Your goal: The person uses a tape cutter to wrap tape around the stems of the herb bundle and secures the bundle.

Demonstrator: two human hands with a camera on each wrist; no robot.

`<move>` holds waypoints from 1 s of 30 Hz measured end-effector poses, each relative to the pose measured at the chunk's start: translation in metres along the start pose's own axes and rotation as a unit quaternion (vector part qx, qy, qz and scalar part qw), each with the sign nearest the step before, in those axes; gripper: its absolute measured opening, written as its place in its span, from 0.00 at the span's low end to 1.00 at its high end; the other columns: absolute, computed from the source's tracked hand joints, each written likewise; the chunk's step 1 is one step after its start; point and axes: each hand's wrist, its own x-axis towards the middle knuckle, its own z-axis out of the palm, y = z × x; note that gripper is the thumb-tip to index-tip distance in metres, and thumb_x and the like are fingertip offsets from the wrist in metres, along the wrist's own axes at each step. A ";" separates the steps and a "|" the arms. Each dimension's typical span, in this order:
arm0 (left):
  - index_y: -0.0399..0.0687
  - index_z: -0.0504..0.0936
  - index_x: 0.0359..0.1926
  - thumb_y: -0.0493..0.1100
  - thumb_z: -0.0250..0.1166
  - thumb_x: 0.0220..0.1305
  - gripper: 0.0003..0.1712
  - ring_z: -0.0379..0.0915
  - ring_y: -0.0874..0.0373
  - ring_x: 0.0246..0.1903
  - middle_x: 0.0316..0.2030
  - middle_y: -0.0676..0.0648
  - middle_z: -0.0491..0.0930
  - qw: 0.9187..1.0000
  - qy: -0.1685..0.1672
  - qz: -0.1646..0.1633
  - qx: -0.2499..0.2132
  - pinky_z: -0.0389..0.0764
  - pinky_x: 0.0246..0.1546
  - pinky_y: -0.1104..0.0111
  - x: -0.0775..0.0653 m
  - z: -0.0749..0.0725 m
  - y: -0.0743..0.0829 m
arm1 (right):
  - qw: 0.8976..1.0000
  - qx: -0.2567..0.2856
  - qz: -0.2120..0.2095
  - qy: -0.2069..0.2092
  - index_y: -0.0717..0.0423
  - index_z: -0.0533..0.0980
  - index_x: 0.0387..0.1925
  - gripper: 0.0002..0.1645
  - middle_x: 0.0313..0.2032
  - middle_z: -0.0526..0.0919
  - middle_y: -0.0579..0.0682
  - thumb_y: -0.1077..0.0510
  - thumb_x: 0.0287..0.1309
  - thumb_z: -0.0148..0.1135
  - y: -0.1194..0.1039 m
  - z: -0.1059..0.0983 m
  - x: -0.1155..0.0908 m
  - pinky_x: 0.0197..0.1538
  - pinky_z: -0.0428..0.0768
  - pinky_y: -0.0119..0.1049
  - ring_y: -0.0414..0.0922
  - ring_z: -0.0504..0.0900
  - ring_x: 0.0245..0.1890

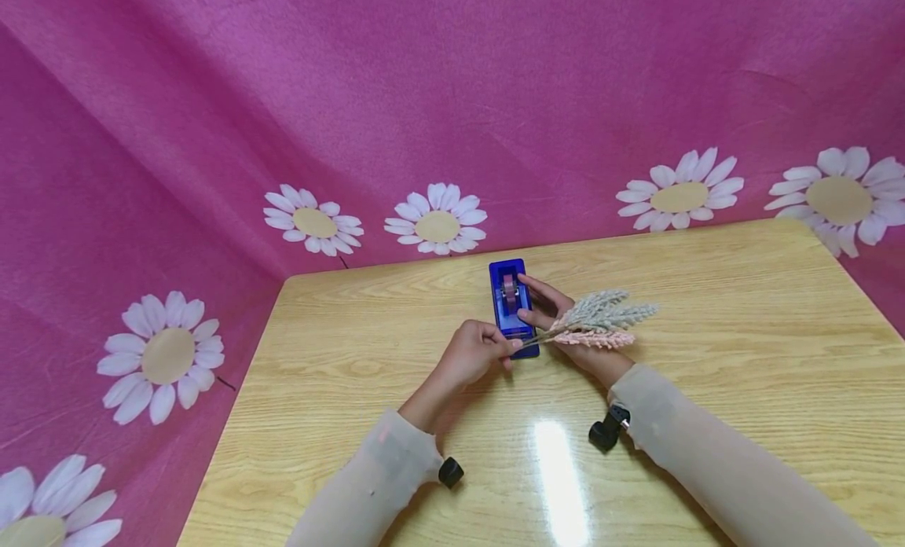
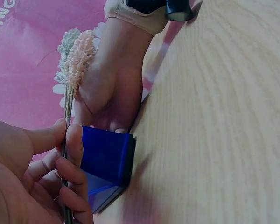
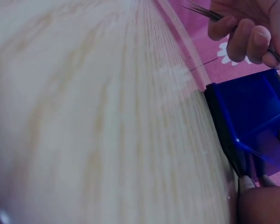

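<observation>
My left hand pinches the thin dark stems of a small bunch of artificial flower sprigs, with pale green and pink heads pointing right in the head view. The stems cross over the near end of a blue tape dispenser on the table. A pinkish roll of tape sits in its well. My right hand holds the dispenser from its right side, thumb and fingers spread along it. In the right wrist view, fingertips press at its base, below the blue body. The flower heads partly cover that hand.
The light wood-grain table ends close behind the dispenser. A pink cloth with white daisies hangs along its back and left sides. Black wrist cameras stick out from both sleeves.
</observation>
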 end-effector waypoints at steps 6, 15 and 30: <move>0.21 0.84 0.32 0.40 0.69 0.69 0.19 0.51 0.66 0.12 0.23 0.34 0.85 0.999 -0.003 -0.010 -0.041 0.49 0.15 0.73 0.000 0.003 -0.007 | 1.000 -0.006 0.005 -0.003 0.65 0.58 0.77 0.39 0.72 0.65 0.72 0.71 0.68 0.60 -0.001 -0.001 -0.001 0.76 0.58 0.57 0.67 0.63 0.73; 0.20 0.82 0.31 0.39 0.70 0.69 0.20 0.53 0.66 0.14 0.16 0.49 0.81 0.996 -0.001 -0.023 -0.086 0.52 0.16 0.74 0.003 0.006 -0.015 | 1.000 -0.009 0.009 -0.002 0.61 0.60 0.77 0.40 0.73 0.63 0.71 0.66 0.69 0.62 -0.001 -0.001 -0.002 0.76 0.59 0.57 0.66 0.62 0.74; 0.27 0.82 0.28 0.38 0.71 0.68 0.16 0.55 0.65 0.13 0.16 0.49 0.81 0.993 0.025 -0.023 -0.112 0.52 0.16 0.74 0.004 0.011 -0.025 | 0.999 -0.031 -0.016 -0.005 0.61 0.60 0.77 0.39 0.73 0.63 0.71 0.63 0.69 0.63 0.001 -0.001 -0.003 0.77 0.56 0.59 0.67 0.60 0.75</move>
